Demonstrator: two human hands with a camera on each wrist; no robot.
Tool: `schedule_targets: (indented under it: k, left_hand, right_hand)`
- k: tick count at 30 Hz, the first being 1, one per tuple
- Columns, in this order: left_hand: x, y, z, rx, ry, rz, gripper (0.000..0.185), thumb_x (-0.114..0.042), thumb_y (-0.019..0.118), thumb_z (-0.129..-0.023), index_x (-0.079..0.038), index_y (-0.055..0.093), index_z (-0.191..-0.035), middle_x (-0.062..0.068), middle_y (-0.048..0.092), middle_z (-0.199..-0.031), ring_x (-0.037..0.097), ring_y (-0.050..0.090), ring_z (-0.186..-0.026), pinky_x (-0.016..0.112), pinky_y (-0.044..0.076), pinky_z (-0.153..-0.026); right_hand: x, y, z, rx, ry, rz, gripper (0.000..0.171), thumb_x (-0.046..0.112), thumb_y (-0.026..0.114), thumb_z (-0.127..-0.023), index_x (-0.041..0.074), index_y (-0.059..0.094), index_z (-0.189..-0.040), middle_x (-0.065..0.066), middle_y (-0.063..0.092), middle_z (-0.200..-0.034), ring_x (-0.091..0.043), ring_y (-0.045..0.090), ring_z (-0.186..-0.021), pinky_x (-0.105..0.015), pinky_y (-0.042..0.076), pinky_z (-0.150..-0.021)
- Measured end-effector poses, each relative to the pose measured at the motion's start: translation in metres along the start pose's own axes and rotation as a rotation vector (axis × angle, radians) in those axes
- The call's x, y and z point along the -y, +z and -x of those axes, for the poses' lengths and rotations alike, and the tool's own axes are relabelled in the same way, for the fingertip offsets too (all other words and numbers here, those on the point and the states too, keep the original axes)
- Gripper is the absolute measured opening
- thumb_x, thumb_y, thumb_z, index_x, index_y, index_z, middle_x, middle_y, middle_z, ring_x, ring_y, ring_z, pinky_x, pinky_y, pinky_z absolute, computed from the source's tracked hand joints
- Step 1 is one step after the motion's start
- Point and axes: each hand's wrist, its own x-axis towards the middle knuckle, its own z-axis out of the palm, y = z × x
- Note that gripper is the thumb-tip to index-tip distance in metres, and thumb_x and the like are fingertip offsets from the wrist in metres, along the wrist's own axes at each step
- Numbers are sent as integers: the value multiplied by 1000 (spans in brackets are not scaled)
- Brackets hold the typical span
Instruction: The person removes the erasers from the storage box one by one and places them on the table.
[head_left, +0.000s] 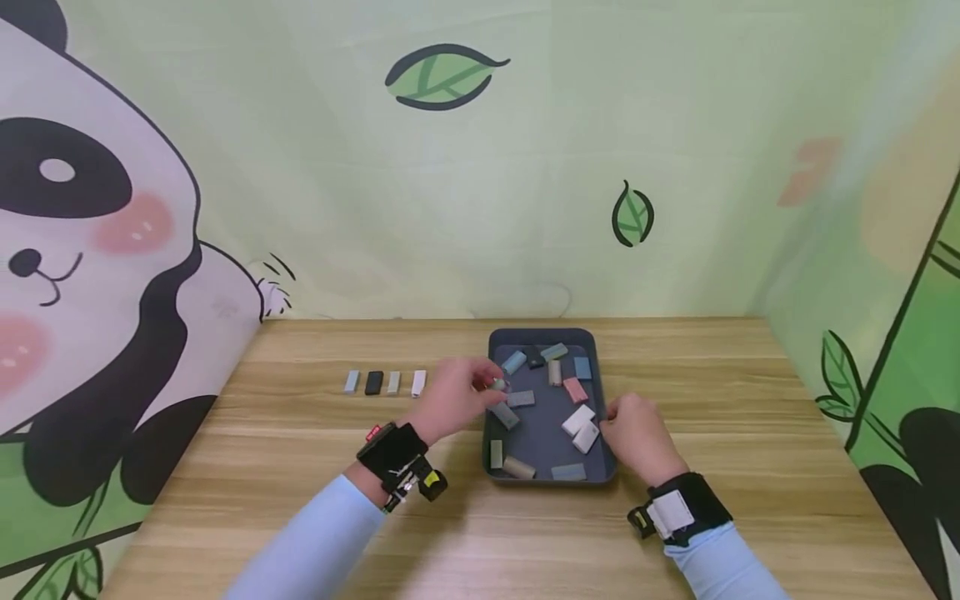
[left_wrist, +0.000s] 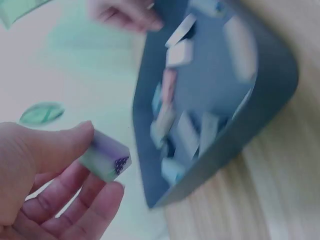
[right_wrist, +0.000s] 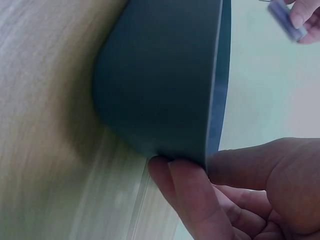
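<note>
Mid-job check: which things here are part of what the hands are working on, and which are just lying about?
In hand:
- left hand pinches a small pale block
- right hand grips the rim of the dark tray
- loose blocks in the tray

Lying about:
- row of four blocks on the wooden table, left of the tray

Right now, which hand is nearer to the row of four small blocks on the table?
Left. The left hand holds a small block at the tray's left edge, just right of the row of four blocks; the right hand grips the tray's far side.
</note>
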Motion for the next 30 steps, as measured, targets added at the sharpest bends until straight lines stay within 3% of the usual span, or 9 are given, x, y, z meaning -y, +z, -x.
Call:
schedule_targets:
  k: [5,9,14,19,23,30]
  left_hand:
    - [16,-25,5,-164,-136,59,23,-22,73,-80,-12,67,-99,-1,64,-82,15,59,-72,28,49,-60]
    - [29,-32,12,-238,-229,45,25,-23,74,-79,-9,67,-98,2,65,-82,17,59,-71,28,49,-59]
    - [47,-23,19,-244,-334,29,27,-20,76,-77,-5,68,-97,5,64,-82,17,58,-71,27,47,-57]
    - [62,-9,22,-249,-380,-22,24,-20,76,-76,-4,69,-92,5,64,-79,16,57,-67,25,45,-55]
    - [67,0,21,-264,-401,-58,20,-20,77,-74,-5,69,-86,5,65,-77,15,58,-64,24,45,-54]
    - [72,8,22,-232,-466,-43,20,-22,78,-74,-6,67,-79,6,65,-74,15,57,-61,24,44,-51]
  right_hand:
    - [-2,-1,1,-10,-5,14,13,7,61,-83,0,68,-74,-9,62,-70,-17,54,-57,-27,41,-47]
    - [-2,-1,1,-8,-11,13,13,7,61,-83,-1,68,-77,-9,62,-71,-17,55,-58,-27,42,-48]
    - [-3,0,0,-16,-23,26,13,7,62,-83,0,68,-74,-9,62,-70,-18,54,-58,-27,41,-48]
    - [-3,1,0,-11,-14,21,13,7,61,-83,0,68,-75,-9,62,-70,-18,54,-58,-27,42,-48]
    - [-3,1,-1,-6,-3,16,13,8,61,-84,0,68,-75,-9,62,-71,-18,55,-58,-26,42,-48]
    - [-1,2,-1,-8,-6,16,13,7,61,-84,0,69,-76,-10,63,-72,-17,55,-58,-27,43,-48]
